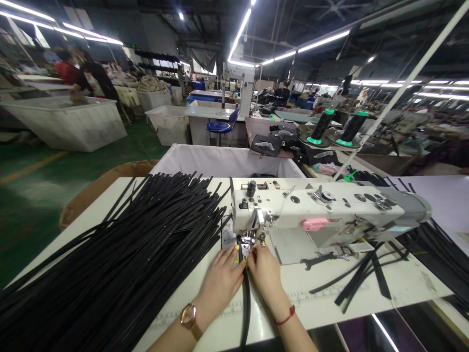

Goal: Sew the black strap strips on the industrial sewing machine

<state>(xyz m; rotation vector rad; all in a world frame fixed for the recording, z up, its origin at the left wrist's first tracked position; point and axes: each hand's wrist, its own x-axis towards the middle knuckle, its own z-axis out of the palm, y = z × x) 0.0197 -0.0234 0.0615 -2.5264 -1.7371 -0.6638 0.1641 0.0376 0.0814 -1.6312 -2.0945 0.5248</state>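
Note:
A narrow black strap (246, 308) runs from the table's front edge up between my hands to the needle area of a white sewing machine (278, 205). My left hand (220, 278) lies at the strap's left side, its thumb and fingers closed on it just before the presser foot (249, 240). On the other side, my right hand (266, 271) is closed, with curled fingertips close to the presser foot and the strap; what they pinch is hidden. Left of the machine, a large heap of black straps (146, 244) covers the table.
A wrench (317, 261) and several cut strap pieces (361, 278) lie under and right of the machine arm. Behind the table stands a white-lined bin (220, 159). Two black thread cones (322, 127) stand back right. People (93, 73) work at the far left.

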